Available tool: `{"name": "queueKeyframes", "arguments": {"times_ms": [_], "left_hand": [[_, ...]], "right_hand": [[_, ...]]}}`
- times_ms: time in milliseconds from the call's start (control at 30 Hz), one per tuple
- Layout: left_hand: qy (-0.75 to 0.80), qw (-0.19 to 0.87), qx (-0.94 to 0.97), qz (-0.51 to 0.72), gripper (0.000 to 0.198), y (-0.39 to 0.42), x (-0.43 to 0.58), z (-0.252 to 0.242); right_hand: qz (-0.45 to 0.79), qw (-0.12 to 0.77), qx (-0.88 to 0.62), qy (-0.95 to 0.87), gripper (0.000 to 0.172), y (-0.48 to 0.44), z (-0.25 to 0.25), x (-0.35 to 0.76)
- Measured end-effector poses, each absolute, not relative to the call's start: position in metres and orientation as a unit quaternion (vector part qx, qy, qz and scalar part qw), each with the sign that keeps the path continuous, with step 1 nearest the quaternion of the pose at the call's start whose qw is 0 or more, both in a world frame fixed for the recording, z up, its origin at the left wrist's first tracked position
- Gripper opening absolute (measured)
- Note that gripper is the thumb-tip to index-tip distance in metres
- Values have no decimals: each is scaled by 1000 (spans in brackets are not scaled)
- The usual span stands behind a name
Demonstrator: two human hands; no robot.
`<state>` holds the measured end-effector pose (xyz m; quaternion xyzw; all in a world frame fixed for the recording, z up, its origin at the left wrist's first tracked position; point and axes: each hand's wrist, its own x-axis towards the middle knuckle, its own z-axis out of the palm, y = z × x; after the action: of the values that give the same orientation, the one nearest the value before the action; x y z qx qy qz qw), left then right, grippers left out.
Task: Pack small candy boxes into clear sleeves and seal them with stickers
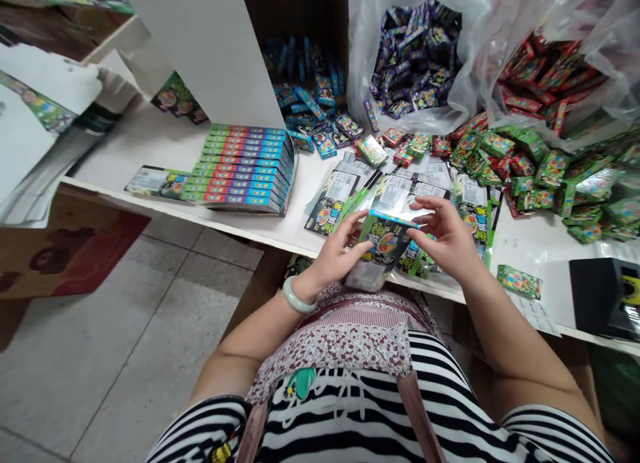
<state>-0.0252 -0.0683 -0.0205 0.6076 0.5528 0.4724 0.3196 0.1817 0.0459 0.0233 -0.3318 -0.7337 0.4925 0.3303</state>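
In front of my waist, over the table's front edge, is a flat dark printed packet (387, 243) with a colourful round picture, a see-through lower part and a blue strip along its top. My left hand (340, 253) grips its left side, thumb across the front. At the upper right corner, my right hand (443, 243) pinches it between thumb and a finger, its index finger raised. Flat printed packets (473, 209) with pale label areas lie under and around both hands. A stack of small boxes (240, 169) in green, red, purple and blue rows stands to the left.
Clear plastic bags hold purple boxes (420, 56) and red boxes (550, 76) at the back. Green boxes (550, 176) are heaped at the right; blue boxes (310, 106) spill forward at centre. A black device (605, 296) sits at the right edge, white sheets (30, 136) at the left.
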Motion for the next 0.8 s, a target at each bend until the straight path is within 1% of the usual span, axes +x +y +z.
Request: {"name": "queueKeyframes", "arguments": {"times_ms": [33, 67, 133, 200, 267, 333, 400, 467, 600, 667, 733, 800], "left_hand": [[541, 344, 586, 495, 64, -69, -20, -24], [533, 359, 570, 513, 65, -69, -15, -27], [527, 371, 553, 528, 74, -71, -8, -33], [529, 381, 549, 524, 82, -73, -6, -38], [524, 388, 550, 522, 87, -76, -8, -41], [511, 395, 544, 536, 87, -78, -12, -42], [496, 408, 532, 552, 84, -79, -14, -42], [485, 422, 527, 556, 80, -81, -15, -42], [490, 396, 541, 557, 73, -84, -13, -44], [494, 397, 537, 557, 68, -83, -13, -44], [490, 425, 522, 554, 60, -78, -16, -41], [495, 421, 510, 563, 44, -71, -19, -36]], "right_hand": [[497, 342, -337, -723, 45, 46, 23, 181], [502, 357, -347, -707, 44, 44, 21, 180], [515, 378, -368, -676, 41, 38, 13, 178], [538, 375, -384, -650, 38, 29, 1, 176], [553, 382, -386, -632, 36, 19, -12, 173], [535, 417, -378, -630, 33, 11, -22, 171], [503, 441, -364, -648, 31, 6, -28, 169], [478, 435, -351, -678, 31, 7, -29, 171], [468, 367, -352, -723, 28, 18, -22, 180], [484, 330, -364, -724, 30, 25, -16, 184], [507, 306, -365, -718, 33, 31, -11, 185], [513, 303, -347, -725, 32, 35, -7, 182]]}}
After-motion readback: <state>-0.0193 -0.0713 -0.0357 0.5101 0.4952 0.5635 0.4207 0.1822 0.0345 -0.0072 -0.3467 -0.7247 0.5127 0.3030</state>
